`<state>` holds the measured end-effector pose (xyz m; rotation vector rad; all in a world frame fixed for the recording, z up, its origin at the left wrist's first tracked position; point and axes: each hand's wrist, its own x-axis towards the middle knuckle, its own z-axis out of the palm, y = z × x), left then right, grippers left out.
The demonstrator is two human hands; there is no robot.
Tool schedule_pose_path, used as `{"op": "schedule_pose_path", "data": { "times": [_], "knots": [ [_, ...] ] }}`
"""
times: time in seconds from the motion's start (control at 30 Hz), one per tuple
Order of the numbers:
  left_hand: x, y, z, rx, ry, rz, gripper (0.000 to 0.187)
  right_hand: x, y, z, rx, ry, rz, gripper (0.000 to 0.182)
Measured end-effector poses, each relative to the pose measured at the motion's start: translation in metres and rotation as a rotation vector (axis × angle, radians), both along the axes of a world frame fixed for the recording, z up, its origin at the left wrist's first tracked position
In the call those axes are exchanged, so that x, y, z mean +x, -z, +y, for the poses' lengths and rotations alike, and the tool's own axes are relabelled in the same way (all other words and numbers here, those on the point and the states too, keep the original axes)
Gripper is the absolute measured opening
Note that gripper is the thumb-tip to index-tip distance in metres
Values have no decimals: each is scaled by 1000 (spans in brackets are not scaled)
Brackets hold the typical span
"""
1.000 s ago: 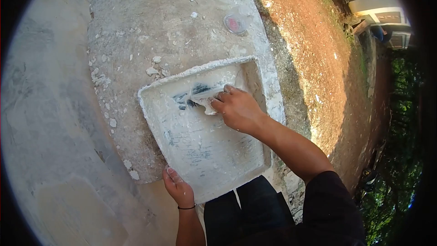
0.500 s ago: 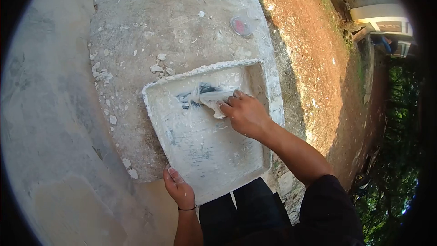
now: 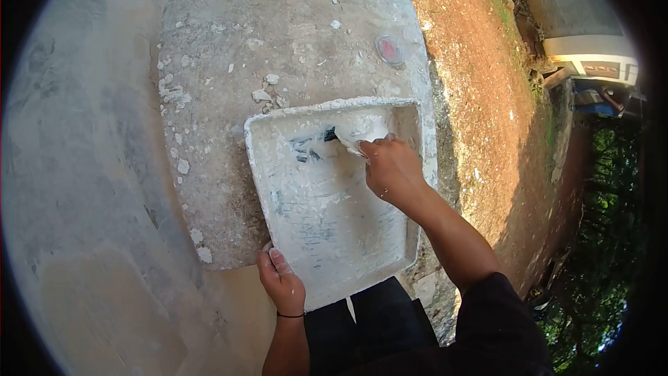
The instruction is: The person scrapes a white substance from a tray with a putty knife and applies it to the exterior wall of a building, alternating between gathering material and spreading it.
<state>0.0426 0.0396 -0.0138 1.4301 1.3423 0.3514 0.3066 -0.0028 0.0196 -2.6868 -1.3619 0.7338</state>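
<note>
A shallow tray (image 3: 334, 106) crusted with white plaster-like paste lies tilted across the slab's near end. My left hand (image 3: 283, 282) grips its near left corner, thumb on top of the rim. Inside the tray, my right hand (image 3: 394, 170) is closed around a paste-coated scraper (image 3: 350, 142), and my fingers hide much of it. The scraper's edge is at the tray floor near the far side, beside a dark streaked patch (image 3: 306, 147) where the paste is thin. Whitish paste covers much of the floor, with fainter dark streaks nearer me.
Under the tray is a rough concrete slab (image 3: 229, 42) with dried white crumbs (image 3: 261, 95) and a round reddish lid-like disc (image 3: 390, 49). A smooth grey surface (image 3: 90, 167) lies left. Reddish dirt ground (image 3: 480, 97) runs along the right, with a building beyond.
My right hand has turned the scraper and shifted slightly right within the tray. The whole view has shifted a little, and my left hand stays on the tray's corner.
</note>
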Motion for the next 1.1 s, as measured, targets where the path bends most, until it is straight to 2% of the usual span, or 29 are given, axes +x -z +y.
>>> {"op": "schedule_pose_path", "data": {
  "times": [0.3, 0.43, 0.5, 0.7, 0.83, 1.03, 1.1],
  "knots": [
    [-1, 5, -1, -40, -30, -44, 31, -6, -15, 4, 166, -101, 38, 20],
    [4, 2, 9, -14, -25, -24, 31, 26, -13, 5, 159, -105, -19, 21],
    [9, -2, 21, 47, 65, 42, 30, 33, 0, 5, 59, -130, -43, 21],
    [10, 6, 26, 279, 143, 90, 26, -4, -1, 1, 116, -89, 0, 20],
    [11, 4, 27, 308, 157, 76, 27, -21, -10, 10, 111, -91, -37, 19],
    [10, -5, 30, 158, 120, 89, 26, -20, -26, 23, -22, -41, 72, 22],
    [10, -13, 31, 300, 140, 117, 24, -14, -28, 21, -12, 68, 96, 27]
  ]
}}
